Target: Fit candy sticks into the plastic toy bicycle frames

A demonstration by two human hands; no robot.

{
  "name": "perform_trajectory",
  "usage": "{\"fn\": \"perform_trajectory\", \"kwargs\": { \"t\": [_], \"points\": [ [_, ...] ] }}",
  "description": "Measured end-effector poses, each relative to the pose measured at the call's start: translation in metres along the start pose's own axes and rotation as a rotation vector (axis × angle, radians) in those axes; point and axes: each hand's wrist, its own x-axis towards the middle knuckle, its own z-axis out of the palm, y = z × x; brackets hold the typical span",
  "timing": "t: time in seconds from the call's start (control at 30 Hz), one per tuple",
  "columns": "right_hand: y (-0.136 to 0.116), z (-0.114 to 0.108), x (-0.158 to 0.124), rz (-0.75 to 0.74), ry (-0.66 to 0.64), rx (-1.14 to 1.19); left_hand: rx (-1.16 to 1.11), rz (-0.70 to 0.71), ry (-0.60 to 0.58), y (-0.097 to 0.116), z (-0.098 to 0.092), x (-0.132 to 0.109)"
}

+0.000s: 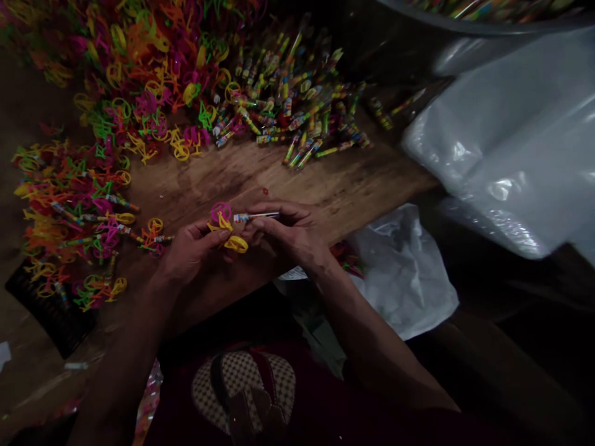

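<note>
- Heap of small bicycle-like plastic pieces in orange, yellow, green and pink (pixel 69 192), with thin printed tubes among them, lies at the far left; a dark, patterned flat sheet (pixel 53 313) shows at its lower edge.
- Further up, a larger heap of the same coloured plastic pieces (pixel 144 80) spreads along the back of the brown wooden surface (pixel 186 179).
- My left grip (pixel 188 251) is closed, thumb and fingers pinching a yellow plastic bicycle-like piece with a pink ring at its top (pixel 220 224), just above the surface near its front edge.
- My right grip (pixel 292 232) is closed on a slim clear tube with a printed label (pixel 244 218), the labelled end turned towards the yellow piece, just beside it; I cannot tell whether they touch.
- Behind my grips lies a pile of clear tubes with colourful contents (pixel 292 99).
- To the right, a crumpled translucent white bag (pixel 404 279) hangs beside the surface, and beyond it sits a large shiny plastic bag (pixel 511 136), below a wide dark basin's rim (pixel 465 26).
</note>
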Motion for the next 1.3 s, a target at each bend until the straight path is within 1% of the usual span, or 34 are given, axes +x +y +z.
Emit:
{"fn": "perform_trajectory", "kwargs": {
  "t": [0.1, 0.23, 0.37, 0.47, 0.63, 0.73, 0.83, 1.0, 1.13, 1.2, 1.3],
  "points": [
    [0.003, -0.002, -0.004, 0.008, -0.033, -0.025, -0.031, 0.015, -0.015, -0.001, 0.002, -0.001],
    [0.002, -0.003, -0.004, -0.022, -0.047, -0.079, 0.003, 0.017, -0.032, 0.001, 0.003, -0.003],
    [0.002, -0.004, -0.004, -0.017, -0.065, -0.063, 0.006, -0.013, -0.056, 0.003, 0.002, -0.003],
    [0.008, -0.004, -0.003, -0.013, -0.067, -0.066, 0.031, -0.045, -0.056, 0.003, 0.002, -0.001],
    [0.019, -0.006, -0.003, -0.055, -0.029, -0.081, 0.025, -0.106, -0.084, 0.005, 0.003, 0.002],
    [0.019, -0.008, -0.004, -0.123, -0.044, -0.145, 0.016, -0.129, -0.106, 0.006, 0.003, 0.003],
    [0.01, -0.01, -0.006, -0.189, -0.1, -0.286, 0.038, -0.151, -0.105, 0.004, 0.004, 0.004],
    [-0.005, -0.018, -0.005, -0.215, -0.205, -0.455, 0.057, -0.167, -0.088, -0.005, 0.002, 0.004],
    [-0.007, -0.019, -0.004, -0.222, -0.356, -0.499, 0.141, -0.181, -0.091, -0.006, -0.001, 0.001],
    [-0.005, -0.014, -0.004, -0.274, -0.384, -0.495, 0.211, -0.185, -0.054, -0.002, -0.003, -0.002],
    [-0.002, -0.006, -0.003, -0.373, -0.392, -0.515, 0.36, -0.168, 0.055, 0.009, -0.009, -0.01]
  ]
}}
